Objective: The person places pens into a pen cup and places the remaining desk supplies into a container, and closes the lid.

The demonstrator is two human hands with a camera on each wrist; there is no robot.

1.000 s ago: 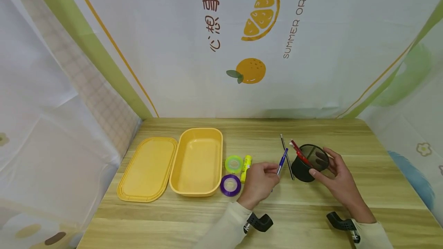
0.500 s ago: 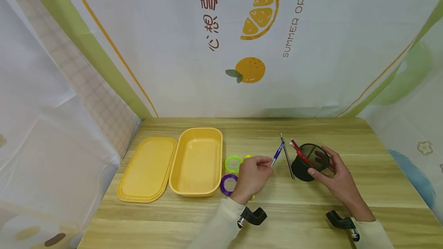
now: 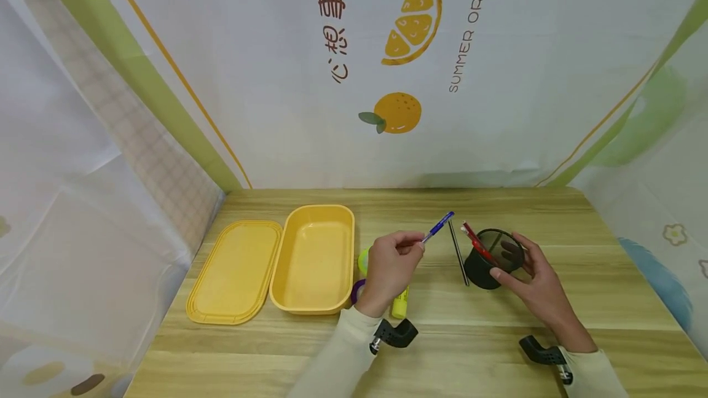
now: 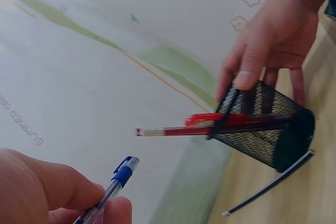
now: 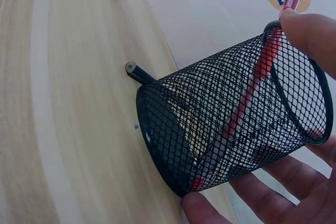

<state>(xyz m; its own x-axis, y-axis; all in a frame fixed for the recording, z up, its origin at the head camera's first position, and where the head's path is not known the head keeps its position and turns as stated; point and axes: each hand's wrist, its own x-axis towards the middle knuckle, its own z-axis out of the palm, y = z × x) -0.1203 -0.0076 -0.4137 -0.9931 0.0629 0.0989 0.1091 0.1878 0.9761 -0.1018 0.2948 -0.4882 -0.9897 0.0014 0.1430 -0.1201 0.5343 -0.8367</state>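
My left hand (image 3: 389, 266) pinches a blue pen (image 3: 440, 224) between thumb and fingers, its blue end pointing up and to the right. On the right, my right hand (image 3: 539, 284) grips a black mesh pen holder (image 3: 481, 272) from its right side. The holder leans, and in the right wrist view its base edge is close to the table. A red pen (image 4: 205, 119) and a dark red pencil (image 4: 176, 131) stick out of its mouth. Just left of the holder, a black pencil (image 3: 458, 253) lies on the table. The blue pen is apart from the holder.
Left of centre stands a yellow box (image 3: 312, 309), with its yellow lid (image 3: 235, 272) beside it. A green tape roll (image 3: 362, 261), a purple tape roll (image 3: 357, 291) and a yellow stick (image 3: 400, 303) lie partly hidden behind my left hand.
My left hand has moved left and slightly farther from me with the blue pen, which now tilts more to the right. A yellow stick below it has come into view. My right hand stays put.
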